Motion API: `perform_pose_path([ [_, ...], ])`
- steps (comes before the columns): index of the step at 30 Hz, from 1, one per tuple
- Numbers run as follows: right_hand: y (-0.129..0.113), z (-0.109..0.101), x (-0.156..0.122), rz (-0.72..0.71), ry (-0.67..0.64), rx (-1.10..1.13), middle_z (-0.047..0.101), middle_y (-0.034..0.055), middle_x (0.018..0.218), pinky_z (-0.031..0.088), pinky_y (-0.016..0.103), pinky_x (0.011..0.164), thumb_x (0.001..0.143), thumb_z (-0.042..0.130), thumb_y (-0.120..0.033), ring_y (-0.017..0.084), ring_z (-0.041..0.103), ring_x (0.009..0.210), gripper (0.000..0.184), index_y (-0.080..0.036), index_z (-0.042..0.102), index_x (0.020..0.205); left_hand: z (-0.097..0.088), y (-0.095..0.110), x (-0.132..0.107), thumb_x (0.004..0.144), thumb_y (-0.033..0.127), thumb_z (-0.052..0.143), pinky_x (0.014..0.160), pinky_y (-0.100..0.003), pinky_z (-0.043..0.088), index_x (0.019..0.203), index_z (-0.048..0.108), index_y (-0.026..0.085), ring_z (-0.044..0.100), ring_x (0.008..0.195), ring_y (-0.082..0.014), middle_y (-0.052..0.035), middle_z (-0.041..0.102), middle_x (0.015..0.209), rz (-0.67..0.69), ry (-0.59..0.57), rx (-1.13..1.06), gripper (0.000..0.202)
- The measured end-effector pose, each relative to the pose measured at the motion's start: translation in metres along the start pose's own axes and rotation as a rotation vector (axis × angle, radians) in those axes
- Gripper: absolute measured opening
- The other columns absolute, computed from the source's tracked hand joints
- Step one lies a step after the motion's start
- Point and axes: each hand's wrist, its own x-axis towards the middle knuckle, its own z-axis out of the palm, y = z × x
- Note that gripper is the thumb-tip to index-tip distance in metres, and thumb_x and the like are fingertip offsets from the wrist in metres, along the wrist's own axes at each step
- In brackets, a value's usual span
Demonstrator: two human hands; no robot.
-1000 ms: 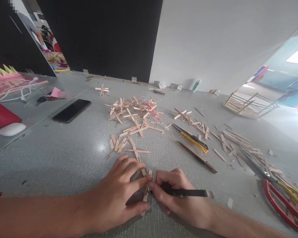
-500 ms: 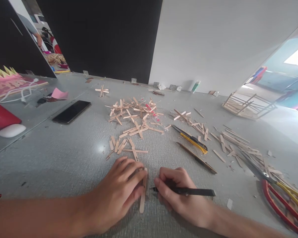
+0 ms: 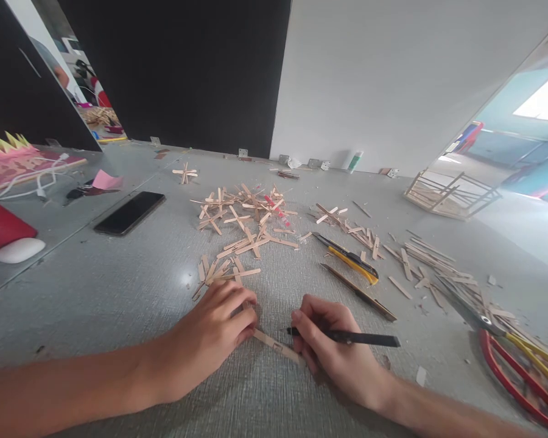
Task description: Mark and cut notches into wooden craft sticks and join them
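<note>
Gripping a black pen (image 3: 365, 338), the right hand (image 3: 340, 360) sits right of the wooden stick (image 3: 276, 347); left of it curls the left hand (image 3: 210, 328), its hold unclear to me.

Strong white light comes from the upper right, where a bright pane (image 3: 545, 96) burns out to blank white and a pale sheen washes over the grey table (image 3: 541, 258) by the right edge. A small glare spot (image 3: 188, 278) shines left of centre. Soft shadows lie beneath the right hand (image 3: 331, 347), low in the frame. The black panel (image 3: 178, 67) stays deeply dark; upright edges lean at the sides, and the upper-left background looks soft.
</note>
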Motion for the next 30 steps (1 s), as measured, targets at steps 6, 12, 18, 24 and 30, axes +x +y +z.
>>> perform_pose_path([
  [6,0.0,-0.001,0.003,-0.002,0.104,0.08,0.053,-0.0052,0.052,0.032,0.019,0.038,0.098,0.06,-0.06,0.006,0.04,0.038,0.048,-0.021,0.05,0.072,-0.001,0.002,-0.002,0.101,0.005,0.056,0.095,-0.041,0.047,0.105,0.059,0.019,0.056,0.11,-0.0248,-0.0064,0.063,0.117,-0.066,-0.044,-0.102,0.015],
  [12,-0.002,-0.002,0.004,-0.038,0.229,0.083,0.054,-0.0042,0.053,0.03,0.018,0.037,0.096,0.063,-0.061,0.006,0.039,0.04,0.049,-0.021,0.049,0.07,0.006,0.0,0.001,0.1,0.008,0.062,0.094,-0.04,0.046,0.106,0.068,0.021,0.057,0.105,-0.0229,-0.0033,0.066,0.108,-0.017,0.094,-0.113,0.015],
  [18,-0.008,-0.001,0.007,-0.036,0.273,0.073,0.049,-0.0056,0.05,0.03,0.019,0.036,0.094,0.063,-0.065,0.008,0.037,0.041,0.051,-0.023,0.048,0.07,0.009,0.004,0.0,0.104,0.009,0.052,0.087,-0.036,0.047,0.098,0.066,0.019,0.058,0.094,-0.0202,-0.0026,0.069,0.098,-0.009,0.146,-0.153,0.019],
  [24,-0.008,-0.001,0.007,-0.027,0.252,0.053,0.051,-0.0049,0.051,0.028,0.02,0.038,0.095,0.061,-0.065,0.007,0.036,0.041,0.051,-0.022,0.048,0.07,0.008,0.007,0.0,0.101,0.006,0.05,0.084,-0.036,0.045,0.093,0.062,0.017,0.056,0.091,-0.021,-0.0032,0.065,0.093,-0.045,0.149,-0.151,0.018],
  [30,-0.005,-0.001,0.007,-0.029,0.088,0.038,0.059,-0.002,0.059,0.036,0.022,0.044,0.097,0.062,-0.058,0.008,0.047,0.045,0.044,-0.019,0.055,0.076,0.007,0.009,0.001,0.104,0.017,0.06,0.087,-0.036,0.043,0.094,0.068,0.018,0.055,0.092,-0.0204,-0.0025,0.064,0.092,0.029,0.117,-0.12,0.013],
])
